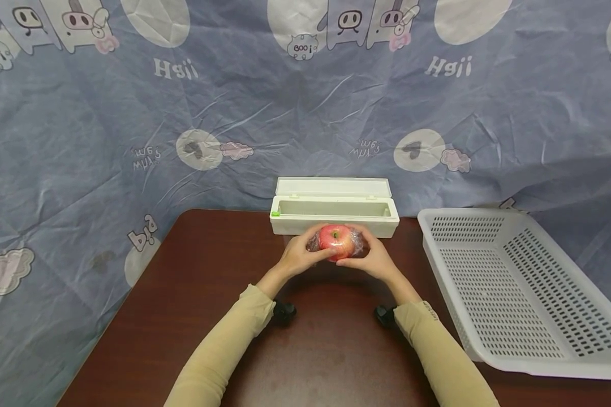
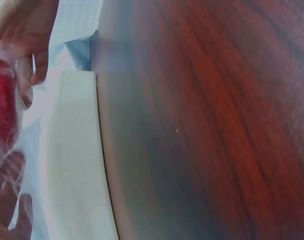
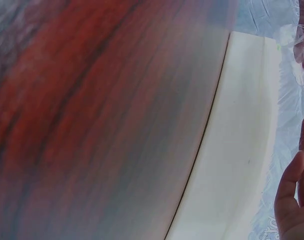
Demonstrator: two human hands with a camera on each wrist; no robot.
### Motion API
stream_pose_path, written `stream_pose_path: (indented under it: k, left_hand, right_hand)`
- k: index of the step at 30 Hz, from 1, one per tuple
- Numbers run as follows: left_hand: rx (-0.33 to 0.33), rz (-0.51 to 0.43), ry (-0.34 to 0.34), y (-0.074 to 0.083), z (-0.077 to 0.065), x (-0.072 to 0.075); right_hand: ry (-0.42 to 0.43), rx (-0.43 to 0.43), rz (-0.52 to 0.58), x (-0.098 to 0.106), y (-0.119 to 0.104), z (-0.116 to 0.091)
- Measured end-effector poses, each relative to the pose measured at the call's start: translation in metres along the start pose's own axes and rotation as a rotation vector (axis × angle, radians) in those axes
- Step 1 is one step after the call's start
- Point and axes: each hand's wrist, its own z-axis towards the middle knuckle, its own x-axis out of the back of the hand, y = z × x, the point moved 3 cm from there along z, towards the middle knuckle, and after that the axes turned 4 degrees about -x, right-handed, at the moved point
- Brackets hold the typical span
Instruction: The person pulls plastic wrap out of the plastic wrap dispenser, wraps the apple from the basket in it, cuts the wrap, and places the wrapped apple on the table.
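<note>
A red apple (image 1: 336, 242) with its stem facing up is held above the table, between both hands. Clear plastic wrap (image 1: 357, 241) clings round it and bunches at its sides. My left hand (image 1: 301, 252) grips the wrapped apple from the left, thumb across its near side. From the right, my right hand (image 1: 375, 259) holds the film and the apple, its thumb along the lower front. In the left wrist view, film stretches over the apple (image 2: 3, 107) near the left fingers (image 2: 9, 180). Only the right hand's curled fingers (image 3: 293, 177) show at the right wrist view's edge.
Behind the hands stands a long white box (image 1: 331, 227), its lid (image 1: 333, 186) raised. A white perforated basket (image 1: 499, 299) sits on the right of the dark brown table (image 1: 183, 316). Blue printed cloth (image 1: 295, 124) hangs along the back.
</note>
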Motion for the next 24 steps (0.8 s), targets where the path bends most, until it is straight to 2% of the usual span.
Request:
stream_pose_path:
  k: [4, 9, 12, 17, 21, 24]
  left_hand:
    - [-0.056, 0.016, 0.005, 0.004, 0.0, -0.004]
    - [-0.151, -0.025, 0.028, 0.007, -0.001, -0.005]
    - [-0.189, -0.057, 0.037, 0.007, -0.001, -0.005]
    - [-0.204, -0.087, 0.027, 0.006, 0.001, -0.006]
    - [-0.204, -0.045, 0.018, 0.007, 0.002, -0.004]
    - [-0.201, -0.009, 0.015, 0.007, 0.003, -0.002]
  right_hand:
    - [0.005, 0.012, 0.013, 0.001, 0.011, 0.003]
    - [0.021, 0.003, 0.033, 0.0, 0.033, 0.007]
    - [0.028, 0.017, 0.034, 0.001, 0.036, 0.007]
    - [0.031, 0.006, 0.023, 0.001, 0.038, 0.007]
    - [0.013, -0.024, 0.046, 0.001, 0.035, 0.006]
    - [-0.008, -0.025, 0.057, 0.001, 0.023, 0.003]
